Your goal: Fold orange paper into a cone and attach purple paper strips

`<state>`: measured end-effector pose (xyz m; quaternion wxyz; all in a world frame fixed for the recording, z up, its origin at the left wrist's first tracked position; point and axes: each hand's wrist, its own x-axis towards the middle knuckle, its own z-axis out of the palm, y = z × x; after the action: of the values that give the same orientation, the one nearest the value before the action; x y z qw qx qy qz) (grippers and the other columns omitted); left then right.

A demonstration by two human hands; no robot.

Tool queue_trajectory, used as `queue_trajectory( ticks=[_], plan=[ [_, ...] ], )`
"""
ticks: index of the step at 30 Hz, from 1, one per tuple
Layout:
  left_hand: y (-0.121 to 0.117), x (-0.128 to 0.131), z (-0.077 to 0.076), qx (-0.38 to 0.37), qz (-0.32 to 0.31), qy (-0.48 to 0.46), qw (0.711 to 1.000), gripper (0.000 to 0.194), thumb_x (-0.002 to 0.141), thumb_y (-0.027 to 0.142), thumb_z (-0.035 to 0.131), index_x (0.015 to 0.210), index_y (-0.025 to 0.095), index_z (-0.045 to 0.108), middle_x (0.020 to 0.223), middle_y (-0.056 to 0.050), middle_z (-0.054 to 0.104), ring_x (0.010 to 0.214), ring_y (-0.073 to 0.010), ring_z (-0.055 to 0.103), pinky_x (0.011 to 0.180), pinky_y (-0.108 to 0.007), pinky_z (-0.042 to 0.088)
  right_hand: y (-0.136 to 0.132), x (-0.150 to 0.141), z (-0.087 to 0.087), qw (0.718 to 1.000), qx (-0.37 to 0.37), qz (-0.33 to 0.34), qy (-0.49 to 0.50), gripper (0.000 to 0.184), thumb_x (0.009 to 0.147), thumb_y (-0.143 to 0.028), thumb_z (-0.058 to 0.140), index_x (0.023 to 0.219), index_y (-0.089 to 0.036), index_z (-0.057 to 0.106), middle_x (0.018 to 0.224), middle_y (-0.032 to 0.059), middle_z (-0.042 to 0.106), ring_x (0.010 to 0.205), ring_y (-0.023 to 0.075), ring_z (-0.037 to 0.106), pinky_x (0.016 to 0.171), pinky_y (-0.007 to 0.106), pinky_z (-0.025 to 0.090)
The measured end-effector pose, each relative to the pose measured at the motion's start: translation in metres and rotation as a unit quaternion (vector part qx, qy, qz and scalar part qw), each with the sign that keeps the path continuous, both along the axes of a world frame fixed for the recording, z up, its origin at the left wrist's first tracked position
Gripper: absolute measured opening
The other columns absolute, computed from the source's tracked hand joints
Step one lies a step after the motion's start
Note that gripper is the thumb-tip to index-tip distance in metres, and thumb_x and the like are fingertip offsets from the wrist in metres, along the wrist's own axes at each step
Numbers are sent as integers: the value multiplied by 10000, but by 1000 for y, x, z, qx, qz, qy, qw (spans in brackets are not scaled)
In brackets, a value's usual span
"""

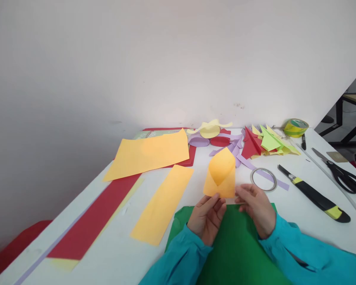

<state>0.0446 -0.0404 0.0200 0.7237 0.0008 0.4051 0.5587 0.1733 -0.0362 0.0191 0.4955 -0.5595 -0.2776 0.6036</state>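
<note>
- Envelope-shaped orange paper [222,174]: raised above the near part of the white table [118,237]; probably light, flexible and easily creased, best held by its lower edge or corners.
- Left hand [207,217]: thumb and fingers nearly closed, pinching the lower edge.
- Right hand [258,209]: fingers loosely curled, partly open at the lower corner; contact unclear.

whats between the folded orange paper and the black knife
In the head view, the grey ring lies between the folded orange paper and the knife, along with part of a purple strip.
</note>
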Motion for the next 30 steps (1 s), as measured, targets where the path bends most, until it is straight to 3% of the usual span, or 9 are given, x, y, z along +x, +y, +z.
queue_trajectory(
  ticks=[3,6,10,17,30],
  plan=[
    [-3,4,-3,4,-7,-8,1000,223,776,-40,473,647,80,609,613,-60,678,523,-106,646,465,-156,548,-5,-6,1,976,-127,85,154,317,623,-362,731,782,-133,580,722,47,641,590,118,587,446,195,391],
    [-5,6,-6,-9,-16,-7,1000,214,757,-52,491,634,72,615,597,-57,673,488,-97,631,434,-143,536,-6,-6,-1,964,-137,68,219,275,618,-276,745,812,-129,617,708,37,664,571,88,586,446,163,393],
    [-6,7,-9,-32,-21,-4,999,205,752,-41,511,609,65,611,530,-40,639,433,-85,600,393,-135,516,-5,-5,-7,963,-135,19,232,323,563,-187,775,849,-143,631,629,-14,651,424,35,480,367,138,324],
    [-4,8,-8,-41,9,-17,999,212,754,-29,527,589,93,581,555,-16,629,412,-70,584,370,-128,503,-7,-8,-13,968,-113,-5,226,494,452,-197,841,892,-155,618,620,-41,612,425,24,445,368,134,338],
    [-3,6,-3,-56,-9,-55,997,143,827,63,480,761,79,606,687,-65,682,490,-102,634,400,-146,520,-5,-6,-14,962,-119,-16,243,429,521,-190,803,895,-144,597,595,-24,616,405,33,456,358,136,347]
  ],
)
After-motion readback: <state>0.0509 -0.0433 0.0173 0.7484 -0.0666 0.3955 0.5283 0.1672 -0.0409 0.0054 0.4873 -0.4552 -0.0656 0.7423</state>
